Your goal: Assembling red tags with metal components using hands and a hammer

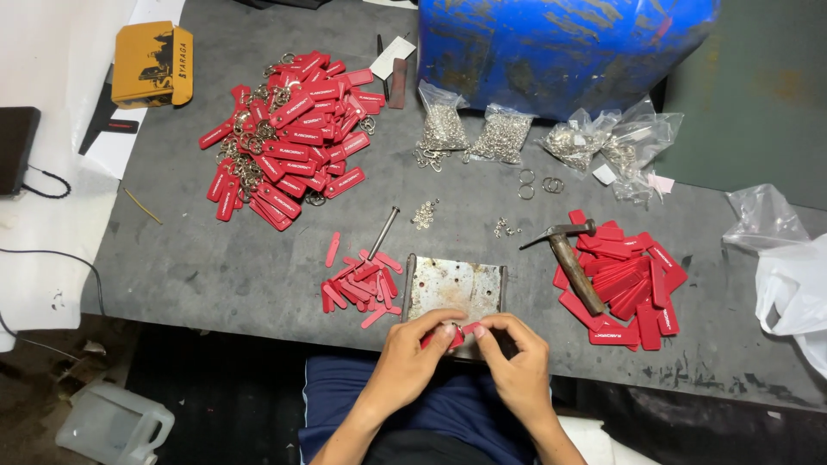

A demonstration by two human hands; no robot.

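Note:
My left hand (412, 351) and my right hand (514, 355) meet at the near edge of a worn metal plate (454, 285). Together they pinch a small red tag (455, 336) between the fingertips. Only a bit of the tag shows between the fingers. Left of the plate lies a small heap of narrow red strips (357, 284) and a steel punch pin (384, 232). A hammer (570, 256) rests on a pile of red tags (624, 288) to the right of the plate.
A big heap of finished red key tags with rings (289, 133) lies far left. Bags of metal rings (500, 133) line up before a blue drum (560, 47). A yellow box (153, 65), loose rings (551, 183), white plastic bags (788, 267), a plastic jug (112, 424) on the floor.

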